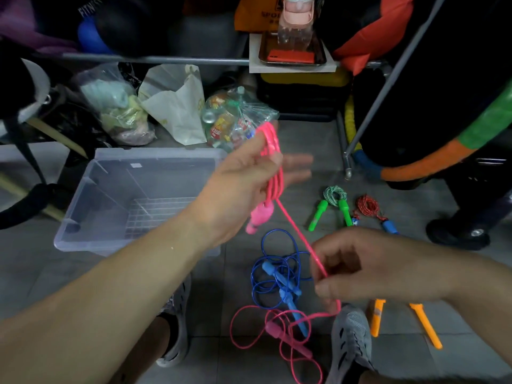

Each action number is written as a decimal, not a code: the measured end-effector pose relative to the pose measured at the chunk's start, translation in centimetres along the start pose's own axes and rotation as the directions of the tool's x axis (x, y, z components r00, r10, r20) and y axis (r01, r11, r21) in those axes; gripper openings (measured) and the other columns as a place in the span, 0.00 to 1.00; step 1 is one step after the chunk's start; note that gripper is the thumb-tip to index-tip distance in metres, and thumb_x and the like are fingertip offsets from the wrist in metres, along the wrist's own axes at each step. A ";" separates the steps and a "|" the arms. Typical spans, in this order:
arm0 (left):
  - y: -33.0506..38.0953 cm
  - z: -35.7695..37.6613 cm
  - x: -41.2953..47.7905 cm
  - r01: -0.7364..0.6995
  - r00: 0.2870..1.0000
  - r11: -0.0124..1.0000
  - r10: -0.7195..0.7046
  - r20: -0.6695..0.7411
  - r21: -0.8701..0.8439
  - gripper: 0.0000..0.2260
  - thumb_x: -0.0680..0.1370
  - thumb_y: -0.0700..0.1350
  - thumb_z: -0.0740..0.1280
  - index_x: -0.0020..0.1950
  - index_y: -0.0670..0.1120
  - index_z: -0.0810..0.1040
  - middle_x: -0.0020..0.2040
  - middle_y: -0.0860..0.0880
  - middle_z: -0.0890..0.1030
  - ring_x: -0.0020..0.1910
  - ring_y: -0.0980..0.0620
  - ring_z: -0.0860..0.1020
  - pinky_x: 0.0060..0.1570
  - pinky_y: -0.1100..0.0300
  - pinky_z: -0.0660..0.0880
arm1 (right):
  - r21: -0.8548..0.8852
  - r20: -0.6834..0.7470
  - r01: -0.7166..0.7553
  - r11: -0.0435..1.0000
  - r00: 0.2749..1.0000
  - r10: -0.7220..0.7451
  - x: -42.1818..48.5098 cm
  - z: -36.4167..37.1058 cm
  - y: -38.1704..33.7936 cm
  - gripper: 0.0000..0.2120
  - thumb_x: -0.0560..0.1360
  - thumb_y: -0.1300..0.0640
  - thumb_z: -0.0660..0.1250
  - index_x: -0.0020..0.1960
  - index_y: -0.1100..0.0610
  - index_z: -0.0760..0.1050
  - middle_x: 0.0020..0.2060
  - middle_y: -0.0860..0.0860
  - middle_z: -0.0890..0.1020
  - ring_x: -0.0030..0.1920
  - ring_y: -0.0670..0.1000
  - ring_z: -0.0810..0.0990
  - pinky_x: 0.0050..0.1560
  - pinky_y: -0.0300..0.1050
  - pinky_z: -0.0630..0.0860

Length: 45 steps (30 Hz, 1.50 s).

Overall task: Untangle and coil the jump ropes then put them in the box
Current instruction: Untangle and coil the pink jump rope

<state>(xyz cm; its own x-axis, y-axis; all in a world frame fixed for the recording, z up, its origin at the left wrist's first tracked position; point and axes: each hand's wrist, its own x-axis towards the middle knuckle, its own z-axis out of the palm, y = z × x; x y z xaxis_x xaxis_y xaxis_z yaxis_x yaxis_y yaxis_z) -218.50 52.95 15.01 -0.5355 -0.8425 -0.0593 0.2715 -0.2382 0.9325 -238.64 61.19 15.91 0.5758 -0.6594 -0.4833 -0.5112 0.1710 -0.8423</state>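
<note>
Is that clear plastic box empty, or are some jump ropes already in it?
Empty, as far as shows: the clear plastic box shows only its bare gridded floor, though the left forearm hides one corner.

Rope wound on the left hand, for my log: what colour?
Pink plastic jump rope, clearest in head view.

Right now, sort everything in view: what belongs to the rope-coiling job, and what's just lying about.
Job: pink jump rope, held by left hand and right hand; blue jump rope; green-handled rope; red rope; orange handles; clear box.
Lying about: bag of bottles; paper bag; pink water bottle; red phone.
</note>
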 end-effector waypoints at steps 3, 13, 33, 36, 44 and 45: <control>-1.3 0.8 -0.6 -0.013 0.993 0.967 -0.016 0.113 0.253 0.19 0.84 0.38 0.57 0.74 0.50 0.65 0.48 0.41 0.84 0.47 0.46 0.85 0.42 0.62 0.77 | 0.286 -0.008 0.194 0.938 0.980 -0.200 -1.1 -2.3 -0.7 0.06 0.76 0.61 0.70 0.42 0.62 0.79 0.36 0.59 0.82 0.42 0.56 0.82 0.48 0.44 0.77; -0.6 2.0 -1.7 0.277 0.871 0.961 -0.262 0.415 0.026 0.20 0.82 0.44 0.58 0.72 0.36 0.69 0.27 0.46 0.73 0.22 0.53 0.69 0.53 0.40 0.79 | 0.383 -0.702 0.337 0.860 0.711 0.034 1.5 -3.7 1.1 0.11 0.72 0.50 0.69 0.37 0.58 0.81 0.32 0.53 0.78 0.33 0.48 0.75 0.36 0.41 0.75; 1.6 -0.9 0.8 -0.030 0.988 0.965 0.068 0.140 -0.260 0.18 0.81 0.39 0.58 0.70 0.46 0.62 0.67 0.39 0.78 0.64 0.40 0.78 0.67 0.47 0.74 | 0.547 -0.088 -0.128 0.827 0.974 0.208 2.2 0.8 0.9 0.09 0.71 0.55 0.72 0.45 0.61 0.83 0.43 0.66 0.81 0.46 0.63 0.81 0.58 0.62 0.78; 1.5 -1.0 0.6 -0.084 0.995 0.996 0.084 0.047 0.014 0.21 0.79 0.39 0.61 0.73 0.46 0.65 0.62 0.42 0.82 0.63 0.41 0.80 0.61 0.32 0.72 | 0.501 -0.083 -0.039 0.865 0.992 0.093 1.5 0.0 0.7 0.08 0.72 0.57 0.70 0.47 0.60 0.82 0.44 0.67 0.82 0.48 0.66 0.83 0.58 0.60 0.78; -1.3 -0.3 -1.0 0.046 0.959 0.813 -0.198 0.201 0.581 0.17 0.79 0.53 0.64 0.62 0.44 0.73 0.36 0.46 0.83 0.32 0.37 0.81 0.37 0.46 0.79 | 0.593 0.080 0.046 0.804 0.990 -0.115 -1.4 -4.8 0.3 0.25 0.70 0.55 0.77 0.61 0.66 0.76 0.38 0.63 0.79 0.25 0.49 0.77 0.24 0.36 0.72; -1.4 -0.2 -1.1 0.067 0.955 0.818 -0.220 0.202 0.572 0.16 0.79 0.52 0.63 0.60 0.41 0.73 0.36 0.45 0.83 0.31 0.42 0.81 0.36 0.53 0.77 | 0.569 -0.032 0.106 0.816 0.994 -0.107 -1.3 -5.2 0.3 0.24 0.66 0.53 0.79 0.55 0.66 0.79 0.33 0.60 0.78 0.23 0.47 0.74 0.22 0.35 0.70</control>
<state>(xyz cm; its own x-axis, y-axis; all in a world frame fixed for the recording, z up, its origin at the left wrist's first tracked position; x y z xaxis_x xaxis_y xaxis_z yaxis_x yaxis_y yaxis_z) -218.08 54.12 13.69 -0.7319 -0.6545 -0.1896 -0.2712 0.0246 0.9622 -242.82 58.29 17.57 0.6063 -0.6972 -0.3826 0.0068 0.4856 -0.8741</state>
